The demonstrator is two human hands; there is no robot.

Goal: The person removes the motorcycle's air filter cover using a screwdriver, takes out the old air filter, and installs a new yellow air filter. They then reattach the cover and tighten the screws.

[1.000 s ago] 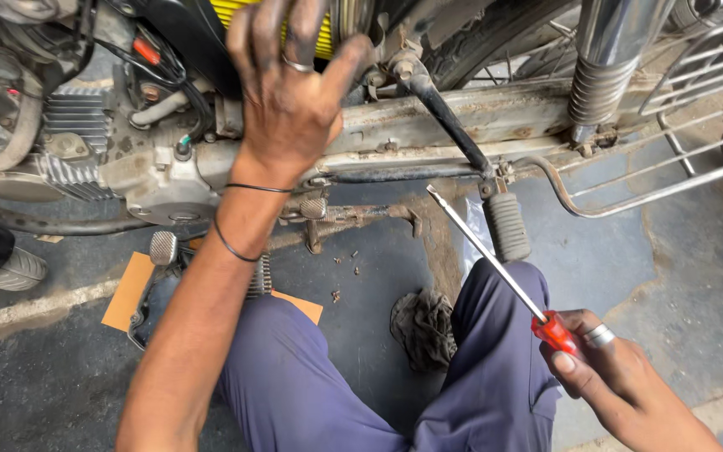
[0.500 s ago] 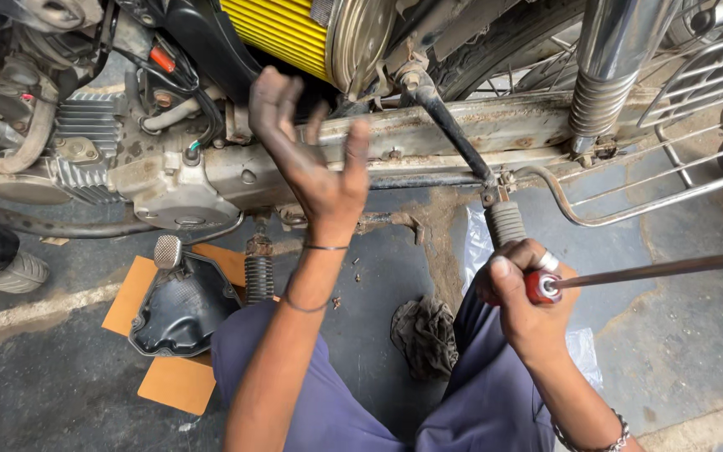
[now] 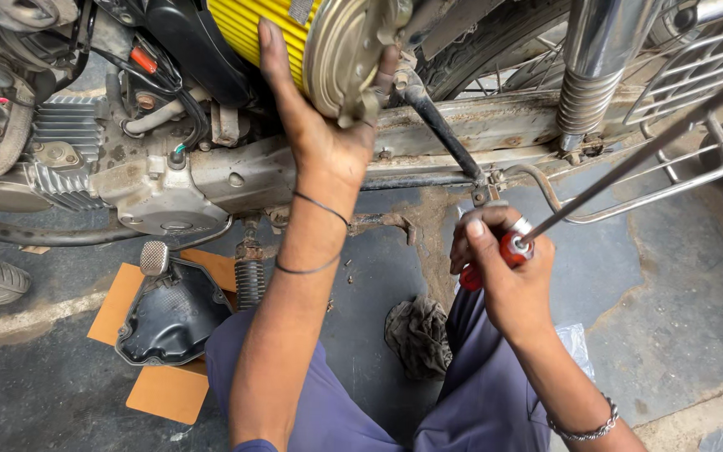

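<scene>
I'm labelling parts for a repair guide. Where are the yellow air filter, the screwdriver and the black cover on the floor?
Air filter [image 3: 244, 29]: head view, on its yellow pleats.
Screwdriver [image 3: 629, 163]: head view, on its metal shaft.
Black cover [image 3: 173, 322]: head view, on its middle, over the cardboard.
</scene>
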